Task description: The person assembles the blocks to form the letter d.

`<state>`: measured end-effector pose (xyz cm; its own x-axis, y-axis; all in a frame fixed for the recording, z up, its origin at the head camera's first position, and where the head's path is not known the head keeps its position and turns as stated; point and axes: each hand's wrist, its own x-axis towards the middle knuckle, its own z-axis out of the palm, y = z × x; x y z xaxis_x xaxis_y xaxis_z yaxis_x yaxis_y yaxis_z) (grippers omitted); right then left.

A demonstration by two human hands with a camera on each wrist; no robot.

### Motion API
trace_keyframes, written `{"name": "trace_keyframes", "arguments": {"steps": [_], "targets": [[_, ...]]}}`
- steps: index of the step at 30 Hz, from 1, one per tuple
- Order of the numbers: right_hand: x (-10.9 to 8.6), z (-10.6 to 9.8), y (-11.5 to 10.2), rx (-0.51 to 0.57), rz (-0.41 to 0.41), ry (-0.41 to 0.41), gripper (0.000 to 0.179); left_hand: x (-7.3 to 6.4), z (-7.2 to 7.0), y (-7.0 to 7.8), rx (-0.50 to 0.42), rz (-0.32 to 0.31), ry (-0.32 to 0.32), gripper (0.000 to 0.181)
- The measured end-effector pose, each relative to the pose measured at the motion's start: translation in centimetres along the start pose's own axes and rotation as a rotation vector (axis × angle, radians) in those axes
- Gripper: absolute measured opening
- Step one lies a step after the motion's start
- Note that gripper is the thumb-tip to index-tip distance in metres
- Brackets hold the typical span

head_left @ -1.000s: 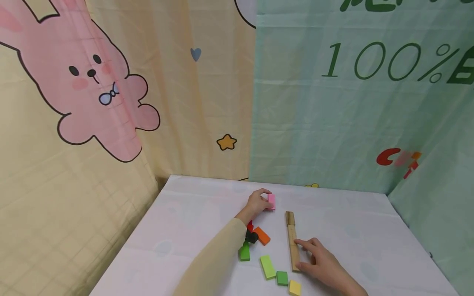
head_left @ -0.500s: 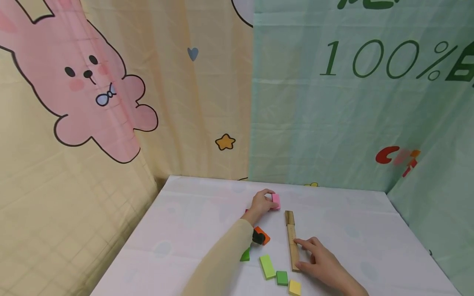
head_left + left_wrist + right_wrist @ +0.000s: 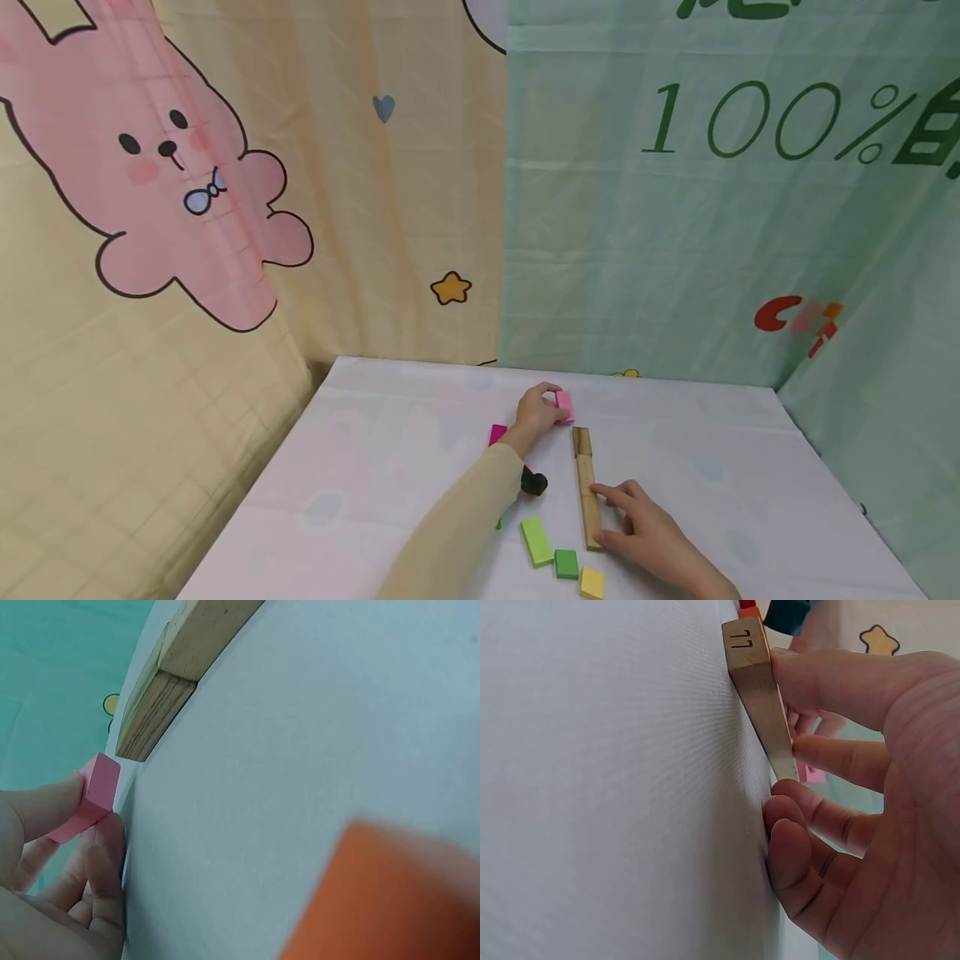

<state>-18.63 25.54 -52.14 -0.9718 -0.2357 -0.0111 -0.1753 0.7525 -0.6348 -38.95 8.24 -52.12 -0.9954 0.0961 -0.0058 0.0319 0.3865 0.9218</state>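
Observation:
Near the back of the table, my left hand point(image 3: 536, 417) pinches a pink block point(image 3: 566, 407) between thumb and fingers. In the left wrist view the pink block point(image 3: 101, 784) stands tilted in that grip, close to the dark-grained end of a row of wooden blocks point(image 3: 154, 716). The row point(image 3: 584, 479) runs lengthwise, its blocks end to end. On its right side lie the thumb and index fingertips of my right hand point(image 3: 648, 533), both along the same long edge. The near wooden block point(image 3: 754, 675) carries printed marks on its end in the right wrist view.
Lime point(image 3: 536, 542), green point(image 3: 566, 564) and yellow point(image 3: 592, 582) blocks lie front left of the wooden row. A magenta block point(image 3: 497, 434) shows behind my left sleeve point(image 3: 457, 517), which covers other blocks. An orange block point(image 3: 390, 900) blurs close in the left wrist view. Printed curtains point(image 3: 637, 250) stand behind the table.
My left hand has moved right with the pink block, toward the far end of the wooden row. The sleeve now covers the orange block and uncovers the magenta one. My right hand keeps its place.

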Motion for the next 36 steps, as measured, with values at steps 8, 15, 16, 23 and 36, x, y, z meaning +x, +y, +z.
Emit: {"name": "trace_keyframes", "arguments": {"steps": [8,15,16,23,36], "targets": [[0.2,0.0,-0.1,-0.03,0.012,-0.003,0.066,-0.4,0.4,0.2,0.06,0.005,0.019,0.039],[0.2,0.1,0.0,-0.015,0.014,-0.027,0.068,-0.7,0.9,0.0,0.109,0.01,-0.031,0.037],[0.2,0.2,0.0,-0.013,0.019,-0.028,0.068,-0.6,1.0,0.0,0.11,0.003,-0.035,0.037],[0.2,0.1,-0.1,-0.023,0.035,-0.006,0.066,-0.5,1.1,0.4,0.159,0.049,-0.058,0.037],[0.2,0.1,0.0,-0.032,0.013,-0.007,0.067,-1.1,1.0,1.4,0.345,0.072,-0.108,0.042]]}}
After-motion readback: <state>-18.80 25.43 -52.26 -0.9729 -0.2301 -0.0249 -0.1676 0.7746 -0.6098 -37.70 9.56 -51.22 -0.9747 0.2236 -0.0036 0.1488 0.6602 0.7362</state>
